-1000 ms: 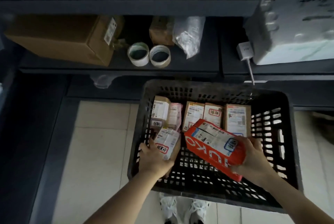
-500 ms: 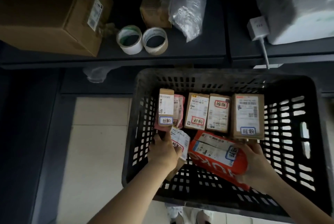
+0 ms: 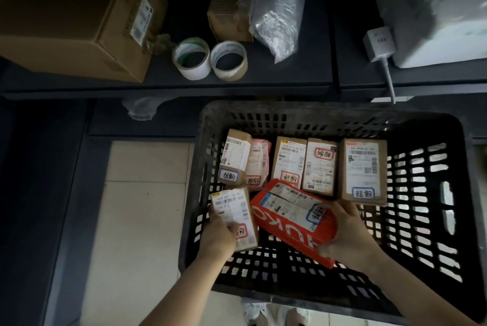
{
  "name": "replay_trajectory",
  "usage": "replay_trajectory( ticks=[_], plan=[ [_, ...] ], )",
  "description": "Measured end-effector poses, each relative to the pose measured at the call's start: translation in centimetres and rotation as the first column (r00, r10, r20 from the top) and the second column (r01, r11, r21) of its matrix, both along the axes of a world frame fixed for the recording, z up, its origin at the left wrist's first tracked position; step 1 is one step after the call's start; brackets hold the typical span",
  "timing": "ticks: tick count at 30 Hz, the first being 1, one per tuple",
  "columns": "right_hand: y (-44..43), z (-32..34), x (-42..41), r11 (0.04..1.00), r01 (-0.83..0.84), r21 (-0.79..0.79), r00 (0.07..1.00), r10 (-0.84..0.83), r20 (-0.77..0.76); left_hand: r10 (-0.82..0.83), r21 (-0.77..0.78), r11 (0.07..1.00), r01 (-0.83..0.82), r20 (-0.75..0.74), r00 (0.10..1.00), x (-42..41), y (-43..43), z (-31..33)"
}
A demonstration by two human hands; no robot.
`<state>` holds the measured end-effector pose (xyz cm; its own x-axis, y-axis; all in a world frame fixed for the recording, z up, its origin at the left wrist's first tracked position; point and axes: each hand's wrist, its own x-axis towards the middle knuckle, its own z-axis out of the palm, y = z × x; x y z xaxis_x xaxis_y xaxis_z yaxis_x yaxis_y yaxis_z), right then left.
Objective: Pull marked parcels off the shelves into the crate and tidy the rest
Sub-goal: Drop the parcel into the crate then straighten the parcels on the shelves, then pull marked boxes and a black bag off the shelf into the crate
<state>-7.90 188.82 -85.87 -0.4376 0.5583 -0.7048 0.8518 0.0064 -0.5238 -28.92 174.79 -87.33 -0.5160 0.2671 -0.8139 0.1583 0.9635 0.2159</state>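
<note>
Curling round a small brown parcel [image 3: 232, 209], the left hand's [image 3: 217, 240] fingers hold it at the crate's [image 3: 316, 112] 9 o'clock side. The right hand [image 3: 347, 233] grips a red box [image 3: 287, 225] just beside it, near the centre. Five labelled parcels [image 3: 290, 162] line the 12 o'clock wall. Two tape rolls [image 3: 195, 72] sit on the shelf [image 3: 290, 80] beyond.

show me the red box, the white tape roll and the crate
red box [image 3: 287, 228], head view, on its red lettered face
white tape roll [image 3: 193, 72], head view, on its near outer wall
crate [image 3: 316, 109], head view, on its far rim
</note>
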Motion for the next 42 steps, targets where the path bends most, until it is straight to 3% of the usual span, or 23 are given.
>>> replay_trajectory(
  ticks=[3, 8, 13, 20, 24, 28, 31, 42],
  plan=[
    [-0.8, -1.0, 0.3, 1.0, -0.002, -0.022, 0.998, 0.003, 0.066, -0.008, -0.031, 0.999, 0.008, 0.01, 1.0, 0.6, 0.2, -1.1],
    [-0.8, -1.6, 0.8, 0.997, -0.019, -0.078, 0.988, 0.031, 0.149, -0.204, -0.125, 0.973, 0.193, -0.086, 0.975, 2.7, 1.1, -1.8],
    [-0.6, -1.8, 0.1, 0.989, -0.119, -0.082, 0.979, 0.131, 0.159, -0.313, -0.203, 0.934, 0.295, -0.064, 0.947, 1.7, 2.4, -3.7],
    [-0.4, -3.6, 2.0, 0.963, -0.214, 0.166, 0.973, 0.224, -0.047, -0.545, -0.206, 0.834, 0.512, -0.158, 0.824, 1.7, 1.7, -4.5],
    [0.4, -4.6, 2.4, 0.927, -0.275, 0.256, 0.94, 0.315, -0.13, -0.63, -0.109, 0.773, 0.625, -0.244, 0.737, 0.6, 1.4, -4.3],
    [0.7, -6.0, 1.4, 0.858, -0.44, 0.266, 0.893, 0.45, 0.026, -0.683, -0.068, 0.724, 0.686, -0.215, 0.699, -0.3, 1.5, -4.2],
    [0.3, -7.1, 0.8, 0.841, -0.514, 0.167, 0.857, 0.494, 0.15, -0.697, -0.079, 0.712, 0.698, -0.204, 0.687, -0.2, 1.7, -4.2],
    [0.0, -8.8, -0.8, 0.855, -0.518, 0.013, 0.823, 0.494, 0.281, -0.694, -0.047, 0.709, 0.703, -0.218, 0.686, -0.6, 1.6, -4.1]
  ],
)
